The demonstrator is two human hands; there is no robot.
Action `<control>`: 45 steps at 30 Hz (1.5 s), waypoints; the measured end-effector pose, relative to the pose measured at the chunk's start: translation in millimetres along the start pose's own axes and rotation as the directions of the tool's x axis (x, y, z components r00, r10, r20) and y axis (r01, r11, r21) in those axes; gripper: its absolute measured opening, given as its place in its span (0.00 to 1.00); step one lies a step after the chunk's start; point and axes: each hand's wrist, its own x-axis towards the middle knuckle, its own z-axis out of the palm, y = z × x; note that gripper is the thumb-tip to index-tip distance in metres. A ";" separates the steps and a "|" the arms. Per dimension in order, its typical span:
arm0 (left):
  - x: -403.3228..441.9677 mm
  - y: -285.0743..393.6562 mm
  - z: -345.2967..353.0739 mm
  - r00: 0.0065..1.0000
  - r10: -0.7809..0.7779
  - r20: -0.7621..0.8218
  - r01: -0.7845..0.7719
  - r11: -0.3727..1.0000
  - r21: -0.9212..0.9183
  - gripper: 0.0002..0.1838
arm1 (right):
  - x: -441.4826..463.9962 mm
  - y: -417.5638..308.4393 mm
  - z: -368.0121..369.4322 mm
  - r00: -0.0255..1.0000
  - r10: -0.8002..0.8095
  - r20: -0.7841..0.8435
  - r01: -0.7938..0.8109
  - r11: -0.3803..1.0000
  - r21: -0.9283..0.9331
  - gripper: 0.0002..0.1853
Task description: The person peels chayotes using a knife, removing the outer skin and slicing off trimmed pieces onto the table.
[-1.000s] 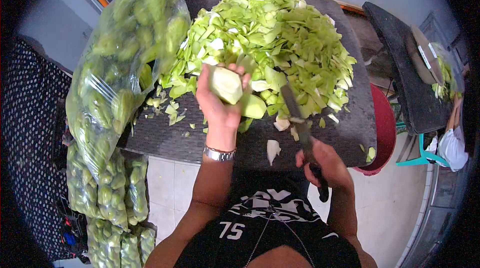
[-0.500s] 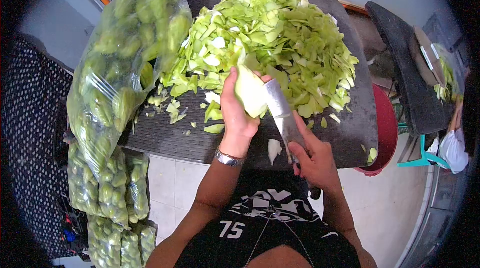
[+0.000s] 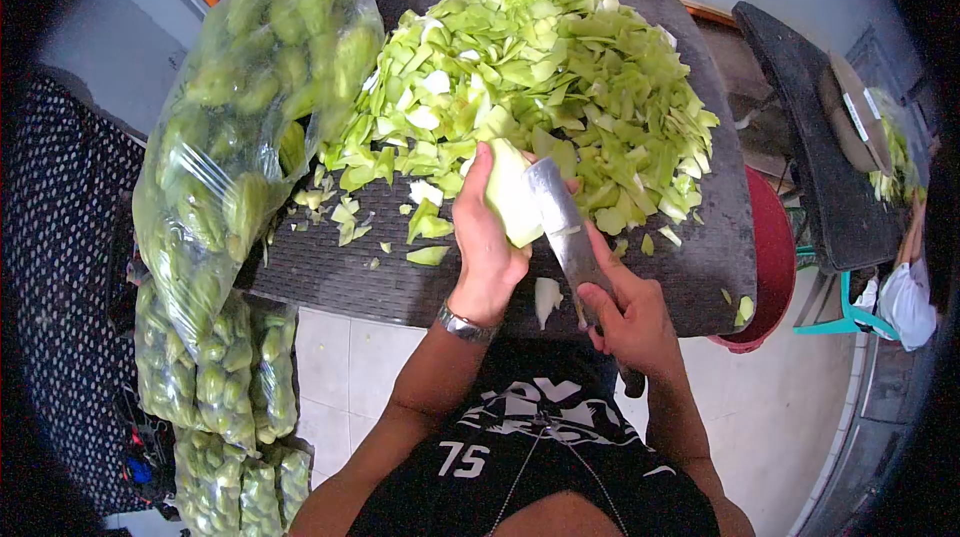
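My left hand [image 3: 486, 242] is wrapped round a pale, peeled-looking chayote [image 3: 512, 195], fingers behind it and thumb along its left side. In my right hand [image 3: 632, 315] is a knife [image 3: 568, 232], gripped near the base of its broad blade; the dark handle end sticks out below my palm. The upper blade lies against or very close to the chayote's right side. Beyond both hands a large heap of thin green chayote slices [image 3: 560, 67] covers much of the dark table [image 3: 390, 282]. One pale piece [image 3: 547, 300] lies near the front edge.
A clear plastic bag of whole chayotes [image 3: 225, 147] leans over the table's left side. More filled bags [image 3: 225, 377] are stacked below it. A red bin [image 3: 768, 267] stands under the right edge. Farther right are another dark table [image 3: 815, 157] and a teal stool [image 3: 850, 315].
My left hand and the chayote have shifted slightly right and down. The knife and my right hand have barely moved. The heap looks the same.
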 end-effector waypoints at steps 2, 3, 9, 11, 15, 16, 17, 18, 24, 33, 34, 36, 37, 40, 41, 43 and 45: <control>4.4 1.2 -5.7 1.000 -0.013 0.020 0.013 1.000 -0.001 0.30 | -3.6 4.7 1.3 0.999 -0.039 0.007 0.040 0.999 -0.033 0.35; 4.5 0.6 -4.3 1.000 -0.015 0.016 0.015 1.000 0.010 0.30 | -4.0 7.0 1.4 0.998 -0.056 -0.003 0.055 0.998 -0.034 0.35; -5.2 -10.4 5.2 0.993 -0.110 -0.030 0.111 0.993 0.038 0.31 | -0.4 7.8 1.0 0.999 0.017 0.048 -0.023 0.991 0.135 0.35; -4.3 -10.9 7.9 0.992 -0.106 -0.073 0.107 0.994 0.009 0.31 | -0.5 1.6 0.9 0.990 0.102 0.096 -0.121 0.969 0.215 0.34; 4.8 -7.2 3.0 0.999 -0.035 -0.036 0.035 0.999 -0.001 0.31 | -2.3 14.5 1.7 0.982 0.075 0.174 -0.127 0.942 0.312 0.35; 3.8 -8.3 3.9 0.999 -0.015 -0.051 0.016 1.000 0.014 0.31 | -2.3 13.8 -0.5 0.978 0.080 0.192 -0.141 0.934 0.329 0.35; 2.5 -10.2 5.9 0.998 0.006 -0.064 -0.004 1.000 0.031 0.31 | -2.1 13.7 -2.2 0.974 0.082 0.210 -0.153 0.925 0.347 0.35; 1.5 -11.4 6.9 0.997 0.026 -0.076 -0.022 0.999 0.050 0.31 | -2.0 14.8 -2.5 0.972 0.067 0.225 -0.152 0.910 0.387 0.35; 3.5 -17.6 -0.8 0.985 0.165 -0.040 -0.147 0.947 0.286 0.30 | -3.2 22.4 -3.4 0.967 0.010 0.254 -0.151 0.825 0.545 0.35; 3.7 -18.4 0.8 0.988 0.142 -0.060 -0.128 0.973 0.190 0.29 | -8.6 9.1 4.5 0.977 0.122 0.176 -0.184 0.900 0.396 0.35; 3.7 -18.0 0.9 0.989 0.138 -0.056 -0.124 0.970 0.209 0.29 | -8.4 9.9 1.9 0.978 0.110 0.176 -0.172 0.904 0.390 0.35; 4.5 -15.8 1.0 0.990 0.131 -0.047 -0.116 0.963 0.245 0.30 | -8.4 9.3 -3.2 0.978 0.106 0.180 -0.166 0.916 0.365 0.34; 6.1 -13.8 -0.8 0.990 0.136 -0.034 -0.125 0.965 0.232 0.30 | -10.3 6.7 -5.7 0.975 0.117 0.188 -0.177 0.921 0.347 0.34; 6.8 -10.4 -1.3 0.989 0.147 0.008 -0.144 0.958 0.249 0.32 | -12.0 6.3 -7.9 0.961 0.127 0.244 -0.215 0.899 0.380 0.35; 5.5 -12.4 -2.5 0.991 0.133 0.008 -0.132 0.969 0.210 0.33 | -12.0 6.5 -7.1 0.955 0.122 0.271 -0.228 0.885 0.405 0.35; 4.8 -18.1 -3.6 0.993 0.116 0.014 -0.117 0.985 0.130 0.36 | -9.4 9.8 -4.2 0.956 0.052 0.289 -0.188 0.865 0.465 0.35; 3.2 -20.4 -3.3 0.995 0.096 0.013 -0.097 0.991 0.089 0.38 | -8.2 14.7 -2.9 0.953 0.018 0.302 -0.175 0.846 0.503 0.34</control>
